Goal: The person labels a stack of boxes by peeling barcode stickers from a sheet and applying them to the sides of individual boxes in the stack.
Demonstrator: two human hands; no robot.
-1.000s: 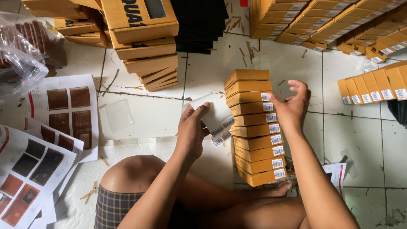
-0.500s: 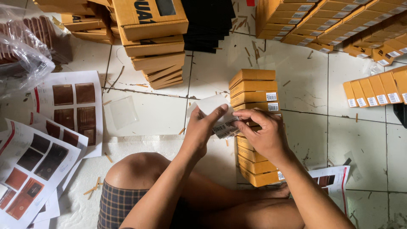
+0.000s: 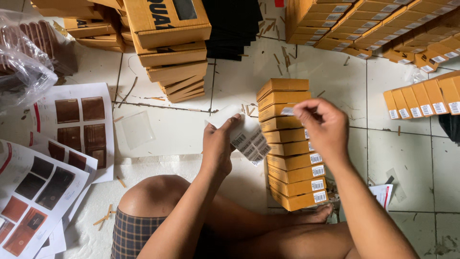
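Fingertips (image 3: 301, 111) of the right hand (image 3: 322, 128) pinched a small white barcode sticker (image 3: 287, 111) against the end of an orange box in the stack of boxes (image 3: 290, 144), third from the top. The left hand (image 3: 219, 146) was curled around a sheet of barcode labels (image 3: 248, 138), thumb on top, holding it just left of the stack and tilted. Lower boxes in the stack already carried white barcode stickers on their right ends; the top two showed none. The stack stood on the white tiled floor (image 3: 407, 158) in front of the person's crossed bare legs.

Behind the left hand, brown cardboard cartons (image 3: 170, 43) were piled, with black flat boxes (image 3: 235, 29) beside them. More orange boxes lay in rows (image 3: 383, 29) at upper right and another labelled row (image 3: 424, 100) at right. Printed sheets picturing brown wallets (image 3: 76, 127) were spread at left, near a clear plastic bag (image 3: 24, 57).
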